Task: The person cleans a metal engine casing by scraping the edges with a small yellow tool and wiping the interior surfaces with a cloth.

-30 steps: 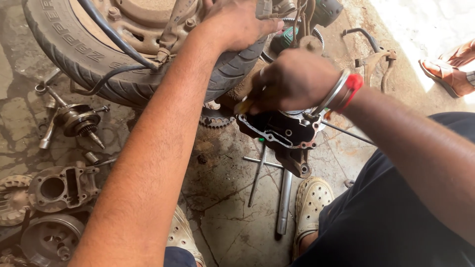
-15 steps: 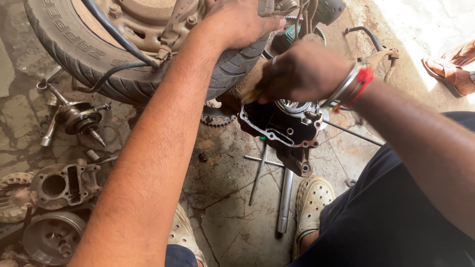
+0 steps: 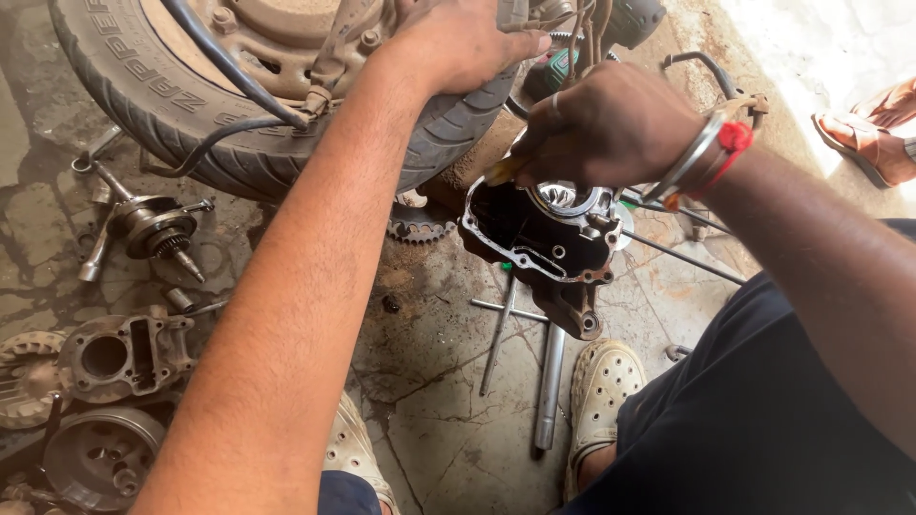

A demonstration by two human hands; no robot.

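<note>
- Nearest the camera, a cream clog (image 3: 603,401) stands on the cracked concrete floor (image 3: 448,439), just below the engine case; steel rods (image 3: 549,386) lie beside it.
- Left of the engine case, well apart on the floor, sit a cylinder block (image 3: 119,355), a round drum (image 3: 91,458) and a crankshaft (image 3: 153,227).
- The engine case (image 3: 544,238), dark and oily with its open face upward, hangs above the floor under the right hand.
- The right hand (image 3: 611,129), wearing a metal bangle and red thread, is clenched over the top edge of the engine case; a yellowish tool handle (image 3: 504,172) peeps out from its grip, though what the tip meets is hidden.
- A toothed sprocket (image 3: 420,227) lies just left of the engine case.
- Above and left of the engine case, the left hand (image 3: 458,43) grips the tyre (image 3: 181,133), fingers curled over the tread.
- To do this well, I judge the case needs holding level, with the tool worked gently along the gasket face so it is not gouged.
</note>
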